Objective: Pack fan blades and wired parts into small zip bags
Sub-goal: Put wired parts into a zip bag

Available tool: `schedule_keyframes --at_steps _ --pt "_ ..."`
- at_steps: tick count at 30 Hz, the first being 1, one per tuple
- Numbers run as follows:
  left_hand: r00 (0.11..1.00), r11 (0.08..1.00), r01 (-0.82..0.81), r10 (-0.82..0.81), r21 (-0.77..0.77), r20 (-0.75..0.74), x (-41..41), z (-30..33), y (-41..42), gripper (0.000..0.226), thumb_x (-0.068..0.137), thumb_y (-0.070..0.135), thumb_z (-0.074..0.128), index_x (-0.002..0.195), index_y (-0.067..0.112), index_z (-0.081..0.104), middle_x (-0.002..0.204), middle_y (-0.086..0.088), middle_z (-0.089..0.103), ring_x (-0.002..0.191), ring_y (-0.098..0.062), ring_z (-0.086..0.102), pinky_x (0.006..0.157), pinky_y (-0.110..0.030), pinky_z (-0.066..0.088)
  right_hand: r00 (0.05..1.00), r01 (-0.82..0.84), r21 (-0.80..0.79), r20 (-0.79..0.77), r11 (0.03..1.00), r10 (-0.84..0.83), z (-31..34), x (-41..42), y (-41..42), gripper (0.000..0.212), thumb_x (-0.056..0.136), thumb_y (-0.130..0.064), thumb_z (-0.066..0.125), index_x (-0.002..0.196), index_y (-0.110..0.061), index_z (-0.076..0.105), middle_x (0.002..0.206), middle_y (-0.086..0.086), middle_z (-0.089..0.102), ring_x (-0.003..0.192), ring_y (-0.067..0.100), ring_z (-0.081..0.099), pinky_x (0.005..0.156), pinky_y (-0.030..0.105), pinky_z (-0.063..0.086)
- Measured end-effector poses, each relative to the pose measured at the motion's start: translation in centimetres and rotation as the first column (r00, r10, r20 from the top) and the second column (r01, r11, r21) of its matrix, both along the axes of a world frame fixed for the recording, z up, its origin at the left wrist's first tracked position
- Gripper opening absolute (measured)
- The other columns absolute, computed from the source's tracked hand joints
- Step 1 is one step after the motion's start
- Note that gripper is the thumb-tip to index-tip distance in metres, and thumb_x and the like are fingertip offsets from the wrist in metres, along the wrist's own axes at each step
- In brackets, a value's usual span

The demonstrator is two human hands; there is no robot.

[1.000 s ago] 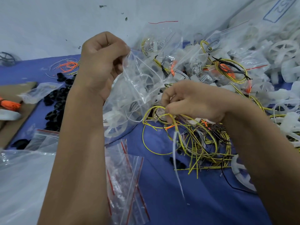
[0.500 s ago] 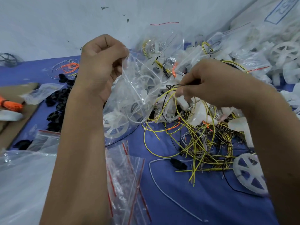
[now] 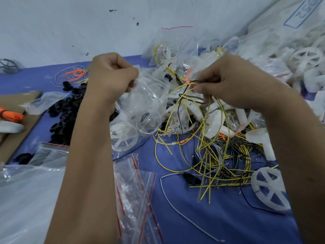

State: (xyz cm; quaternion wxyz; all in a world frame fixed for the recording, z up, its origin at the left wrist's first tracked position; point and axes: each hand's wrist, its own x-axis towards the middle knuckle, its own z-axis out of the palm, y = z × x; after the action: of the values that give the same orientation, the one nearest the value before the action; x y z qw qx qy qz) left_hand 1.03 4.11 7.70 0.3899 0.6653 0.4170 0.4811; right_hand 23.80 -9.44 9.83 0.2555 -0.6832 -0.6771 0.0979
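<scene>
So the whole bench is covered in a blue sheet (image 3: 175,217), and the far right is buried under a big heap of filled zip bags and white plastic fan blades (image 3: 281,55). Next biggest is the tangle of yellow and black wires (image 3: 211,155) spread in the middle, with a loose white fan wheel (image 3: 269,189) lying just right of it. Empty red-striped zip bags (image 3: 135,196) sit in a stack near the bottom edge, and a pile of small black parts (image 3: 61,113) is off to the left. Left hand (image 3: 109,80) is fisted around the top of a clear zip bag (image 3: 146,104) that hangs down with a white fan blade (image 3: 123,136) inside. Right hand (image 3: 226,85) pinches a few wire strands (image 3: 186,88) right beside the bag's mouth, lifted above the tangle.
</scene>
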Motion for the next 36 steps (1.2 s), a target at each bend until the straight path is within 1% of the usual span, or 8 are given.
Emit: schedule_keyframes --at_steps 3,8,13,16,19,29,33,36 --pt "0.991 0.998 -0.057 0.059 0.021 -0.119 0.2 -0.3 0.2 0.012 0.071 0.003 0.063 0.065 0.012 0.06 0.053 -0.006 0.06 0.04 -0.01 0.055 0.047 -0.022 0.044 0.989 -0.037 -0.034 -0.141 0.999 0.032 -1.2 0.0 0.0 0.016 0.098 -0.021 0.066 0.113 -0.024 0.066 0.069 -0.006 0.076 0.04 0.002 0.048 0.042 0.008 0.034" --pt "0.98 0.997 -0.045 0.057 0.064 -0.192 0.7 0.0 -0.1 0.011 0.072 0.0 0.064 0.071 0.011 0.065 0.053 0.005 0.061 0.049 -0.012 0.058 0.053 -0.025 0.048 0.972 -0.081 -0.076 -0.226 0.994 0.062 -1.6 0.3 0.0 0.015 0.098 -0.018 0.066 0.085 -0.012 0.072 0.071 -0.006 0.077 0.039 -0.001 0.05 0.04 0.005 0.032" --pt "0.971 0.911 0.18 -0.105 0.37 -0.214 2.4 2.6 -3.0 0.018 0.072 0.002 0.064 0.086 0.011 0.067 0.079 0.007 0.064 0.074 -0.009 0.058 0.066 -0.022 0.046 0.92 -0.057 -0.119 -0.392 0.991 0.006 -2.5 0.4 0.2 0.018 0.097 -0.015 0.068 0.08 -0.008 0.071 0.072 0.002 0.078 0.04 0.002 0.052 0.04 0.012 0.039" --pt "0.833 0.834 0.499 -0.385 0.235 -0.398 4.4 2.9 -5.1 0.017 0.078 0.008 0.08 0.091 0.01 0.071 0.085 0.004 0.069 0.079 -0.011 0.065 0.07 -0.022 0.053 0.873 -0.121 -0.132 -0.486 0.984 0.042 -3.0 0.5 0.2 0.016 0.095 -0.013 0.069 0.081 -0.008 0.073 0.076 0.008 0.078 0.044 0.006 0.053 0.043 0.015 0.042" --pt "0.698 0.846 0.52 -0.34 0.119 -0.63 6.7 1.7 -6.1 0.027 0.069 0.014 0.091 0.089 0.014 0.072 0.083 0.002 0.072 0.074 -0.01 0.069 0.071 -0.028 0.057 0.878 -0.127 -0.123 -0.475 0.984 0.054 -3.3 1.0 0.3 0.017 0.095 -0.012 0.069 0.08 -0.013 0.077 0.079 0.011 0.078 0.053 0.015 0.057 0.049 0.021 0.045" --pt "0.672 0.847 0.527 -0.363 0.072 -0.646 6.3 0.7 -5.1 0.019 0.072 0.009 0.091 0.081 0.011 0.074 0.077 -0.004 0.074 0.07 -0.015 0.07 0.069 -0.03 0.057 0.777 -0.183 -0.125 -0.626 0.975 0.065 -3.6 1.3 -0.2 0.029 0.104 -0.014 0.055 0.099 0.008 0.073 0.083 0.012 0.078 0.057 0.007 0.062 0.051 0.014 0.048" --pt "0.662 0.835 0.546 -0.381 0.068 -0.645 6.3 0.6 -5.0 0.017 0.074 0.011 0.09 0.081 0.01 0.075 0.078 -0.006 0.073 0.069 -0.017 0.067 0.071 -0.033 0.056 0.743 -0.128 -0.138 -0.669 0.982 0.003 -3.6 1.5 -0.5 0.014 0.094 0.0 0.065 0.105 0.008 0.069 0.092 0.022 0.077 0.079 0.03 0.07 0.061 0.021 0.057" --pt "0.672 0.83 0.551 -0.378 0.089 -0.637 6.3 0.6 -4.8 0.014 0.076 0.009 0.089 0.081 0.011 0.076 0.077 -0.006 0.073 0.066 -0.011 0.064 0.072 -0.033 0.056 0.714 -0.06 -0.094 -0.7 0.994 -0.023 -3.5 1.5 -0.7 0.012 0.09 0.002 0.07 0.102 0.006 0.071 0.083 0.021 0.077 0.065 0.019 0.072 0.053 0.018 0.055"
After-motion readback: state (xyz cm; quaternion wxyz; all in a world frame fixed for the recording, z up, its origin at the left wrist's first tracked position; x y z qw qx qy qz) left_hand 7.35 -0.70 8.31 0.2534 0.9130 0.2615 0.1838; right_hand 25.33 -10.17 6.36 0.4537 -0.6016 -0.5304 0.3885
